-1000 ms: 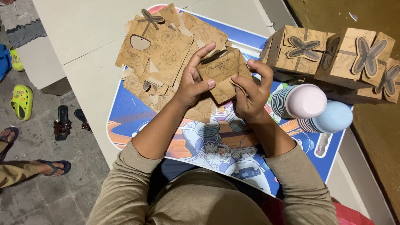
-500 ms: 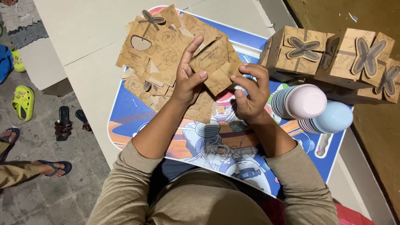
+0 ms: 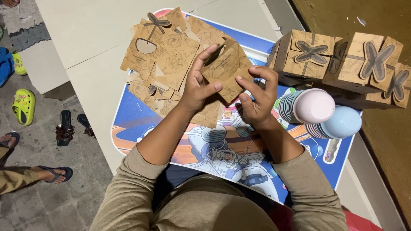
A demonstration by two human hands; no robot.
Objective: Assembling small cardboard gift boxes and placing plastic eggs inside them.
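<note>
Matt brown kraft card printed with faint floral linework forms the half-folded box blank. Left of it, the flat blanks show the same dull, fibrous paper; right of it, so do the assembled boxes. Beneath it, the cartoon-printed tray table looks smooth and semi-glossy. Nearby stacked cups are smooth pastel plastic.

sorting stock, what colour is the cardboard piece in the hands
Brown kraft with a faint floral line print, seen in the head view: cardboard piece.

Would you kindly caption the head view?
Both hands, left hand and right hand, fold a brown cardboard box blank above the cartoon-printed table.
</note>
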